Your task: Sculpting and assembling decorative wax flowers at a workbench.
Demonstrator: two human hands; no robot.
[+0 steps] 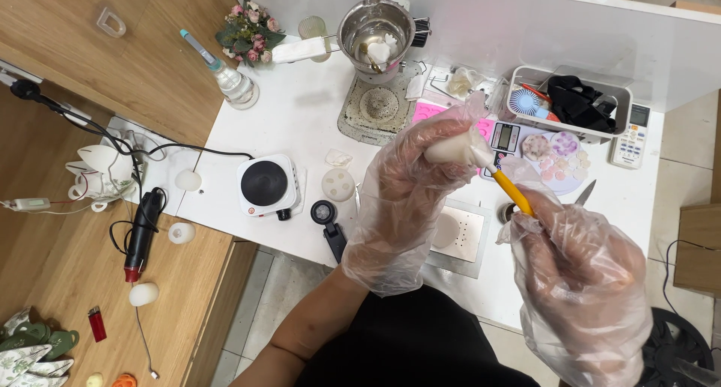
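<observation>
Item: small white wax piece [451, 148], likely light and brittle, being pinched in the gloved left hand [405, 199] above the table [300, 117]; right hand [578, 282] is gripping a yellow-handled tool [514, 192] against it (hold broad sides gently).

one head-worn camera looks steeply down, close over the white table [300, 117].

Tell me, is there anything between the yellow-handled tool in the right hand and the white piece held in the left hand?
Nothing visible is in the way. The left hand holds the white piece up, and the yellow-handled tool in the right hand already reaches its edge. Only the thin plastic gloves cover the hands.
</observation>
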